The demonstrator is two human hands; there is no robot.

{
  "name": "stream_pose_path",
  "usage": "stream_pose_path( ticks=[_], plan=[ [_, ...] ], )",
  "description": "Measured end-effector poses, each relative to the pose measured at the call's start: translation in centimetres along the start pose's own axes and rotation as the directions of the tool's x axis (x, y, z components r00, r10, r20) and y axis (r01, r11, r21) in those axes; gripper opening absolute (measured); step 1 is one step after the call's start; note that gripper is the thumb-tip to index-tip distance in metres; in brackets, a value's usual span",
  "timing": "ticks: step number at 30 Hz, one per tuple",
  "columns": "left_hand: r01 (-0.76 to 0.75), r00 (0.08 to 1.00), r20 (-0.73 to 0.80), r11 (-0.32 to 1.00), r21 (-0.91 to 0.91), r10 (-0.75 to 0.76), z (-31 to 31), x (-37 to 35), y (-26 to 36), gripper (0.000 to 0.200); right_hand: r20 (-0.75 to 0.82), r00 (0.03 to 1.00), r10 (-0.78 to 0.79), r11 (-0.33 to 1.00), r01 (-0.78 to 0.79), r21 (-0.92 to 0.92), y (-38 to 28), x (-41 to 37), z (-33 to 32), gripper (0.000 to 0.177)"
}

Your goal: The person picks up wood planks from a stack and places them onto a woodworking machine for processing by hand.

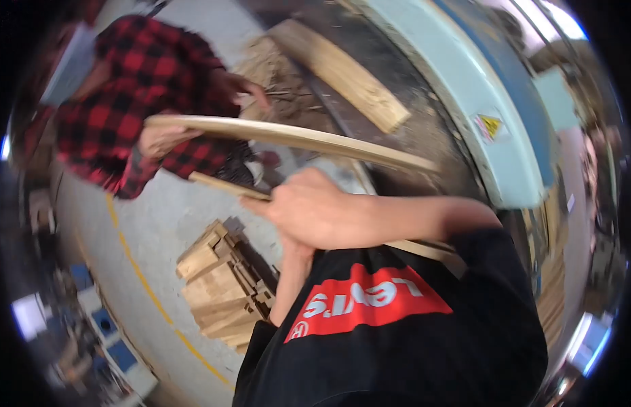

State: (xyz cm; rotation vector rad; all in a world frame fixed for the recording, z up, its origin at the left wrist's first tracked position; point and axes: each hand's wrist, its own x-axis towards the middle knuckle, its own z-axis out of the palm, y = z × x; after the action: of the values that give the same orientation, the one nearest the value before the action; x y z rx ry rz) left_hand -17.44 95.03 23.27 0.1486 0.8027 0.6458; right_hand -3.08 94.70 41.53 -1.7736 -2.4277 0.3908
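My right hand [310, 209] is closed around a narrow wooden strip [227, 185], whose left end sticks out past my fingers. Below my right forearm shows a further length of wood [427, 252], apparently the same strip. My left hand [296, 248] comes up from below, close against my right hand, and its fingers are hidden behind it. Just above my hands, a longer wooden strip [295, 138] slants across, with a co-worker's hand [163, 139] at its left end. Its right end reaches the dark machine table.
A co-worker in a red and black checked shirt [146, 81] stands opposite. One board [349, 78] lies on the machine table [430, 108], beside a light blue machine housing [464, 88] with a yellow warning label. Stacked wood pieces [224, 292] stand on the floor, near a yellow line [149, 288].
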Motion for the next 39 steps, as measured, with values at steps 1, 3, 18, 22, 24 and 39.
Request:
stream_pose_path(
  ticks=[1, 3, 18, 22, 24, 39],
  plan=[
    [-0.003, 1.0, -0.017, 1.0, -0.004, 0.003, 0.7, 0.0, -0.3, 0.09, 0.034, 0.999, 0.022, 0.99, -0.026, 0.136, 0.2, -0.5, -1.6, 0.09],
    [-0.002, 0.998, -0.067, 1.0, -0.01, 0.001, 2.5, -0.2, -0.3, 0.09, 0.039, 0.999, 0.027, 0.981, -0.033, 0.19, 0.6, -1.1, -3.0, 0.082],
    [0.196, 0.969, -0.149, 0.98, -0.033, -0.199, 4.3, -1.2, -3.0, 0.111, -0.121, 0.993, -0.002, 0.981, 0.026, 0.191, 1.3, -4.4, -1.6, 0.065],
    [0.218, 0.961, -0.155, 0.973, -0.083, -0.228, 3.5, -1.8, -3.1, 0.106, -0.191, 0.982, -0.006, 0.974, 0.049, 0.223, 0.6, -5.0, -1.3, 0.048],
    [0.194, 0.973, -0.112, 0.976, -0.094, -0.204, 2.5, -1.5, -3.8, 0.105, -0.257, 0.965, -0.053, 0.969, 0.112, 0.22, 0.5, -4.9, -1.3, 0.04],
    [-0.214, 0.977, -0.088, 0.872, -0.441, 0.195, 1.9, -3.2, -5.9, 0.056, -0.103, 0.965, -0.241, 0.968, 0.246, 0.04, -0.9, -5.4, 1.2, 0.046]
  ],
)
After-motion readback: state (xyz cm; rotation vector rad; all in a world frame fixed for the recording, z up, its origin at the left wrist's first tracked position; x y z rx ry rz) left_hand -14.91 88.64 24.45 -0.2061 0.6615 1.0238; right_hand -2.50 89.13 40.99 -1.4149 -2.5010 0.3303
